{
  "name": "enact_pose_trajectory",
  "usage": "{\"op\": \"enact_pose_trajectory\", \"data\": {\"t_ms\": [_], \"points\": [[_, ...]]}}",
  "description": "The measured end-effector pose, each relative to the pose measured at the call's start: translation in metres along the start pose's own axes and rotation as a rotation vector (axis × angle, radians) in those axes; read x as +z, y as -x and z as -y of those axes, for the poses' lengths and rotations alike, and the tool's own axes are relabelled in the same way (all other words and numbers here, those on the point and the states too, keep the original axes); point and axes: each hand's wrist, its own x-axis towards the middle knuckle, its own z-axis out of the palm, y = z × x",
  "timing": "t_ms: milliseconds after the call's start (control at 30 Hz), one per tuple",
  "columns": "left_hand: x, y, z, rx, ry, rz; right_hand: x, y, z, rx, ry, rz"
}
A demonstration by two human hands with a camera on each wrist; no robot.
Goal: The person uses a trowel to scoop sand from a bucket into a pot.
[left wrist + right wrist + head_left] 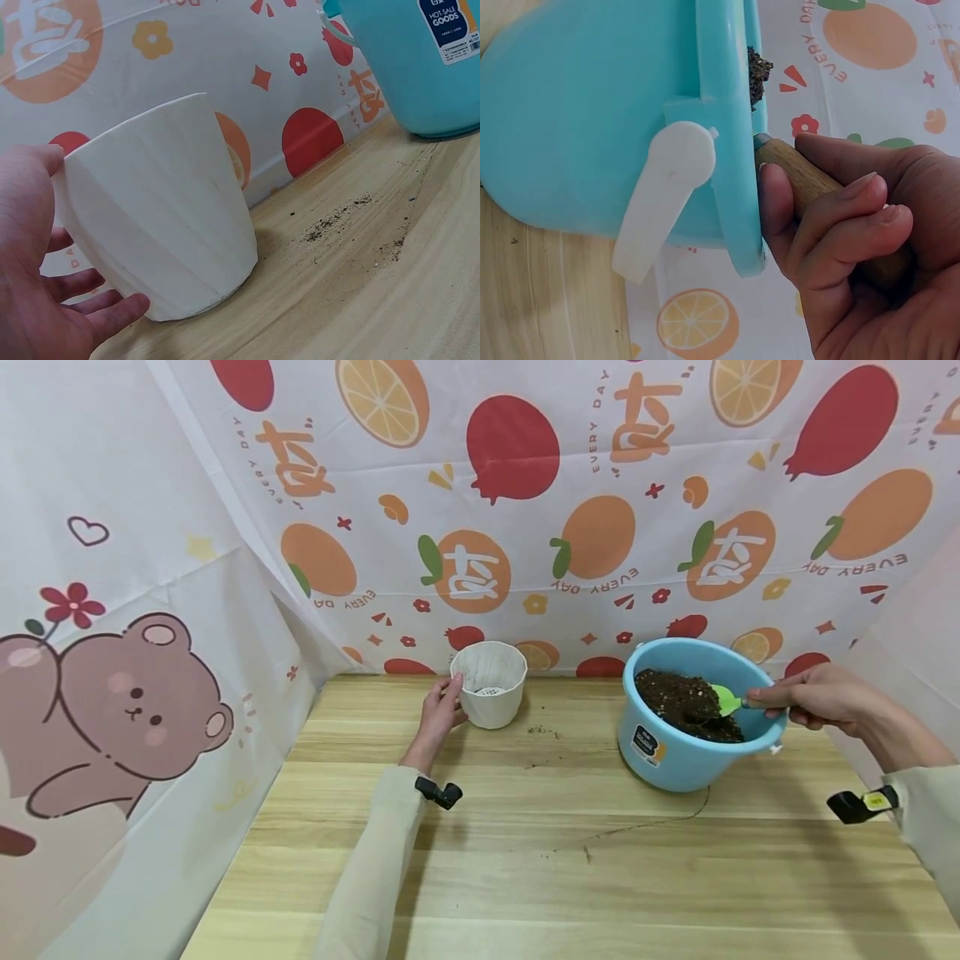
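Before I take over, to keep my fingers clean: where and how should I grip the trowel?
I'd take the trowel by its wooden handle, fingers curled round it, coming from the right of the bucket, as the right hand does. The green blade meets the soil, while the rounded handle points out toward the bucket's right rim, so that side seems easiest.

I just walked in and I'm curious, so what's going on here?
A person's right hand grips a green scoop, its blade partly in the dark soil inside a blue bucket. The left hand holds a white pot at its side and rim; no soil shows inside it.
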Motion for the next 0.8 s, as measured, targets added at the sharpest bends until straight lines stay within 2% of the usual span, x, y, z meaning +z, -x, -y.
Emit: {"op": "enact_pose_trajectory", "data": {"t_ms": [100, 267, 433, 800], "points": [[-0.001, 0.004, -0.005, -0.018, 0.010, 0.016, -0.001, 0.000, -0.001, 0.001, -0.031, 0.004], [-0.002, 0.002, -0.008, -0.054, 0.017, 0.044, -0.003, 0.001, -0.002, -0.006, -0.068, -0.002], [-0.001, -0.003, 0.002, -0.022, 0.002, 0.023, -0.005, 0.002, -0.001, -0.009, -0.086, -0.003], [0.000, -0.002, 0.004, 0.003, -0.014, -0.002, -0.010, 0.005, 0.004, -0.023, -0.144, 0.010]]}}
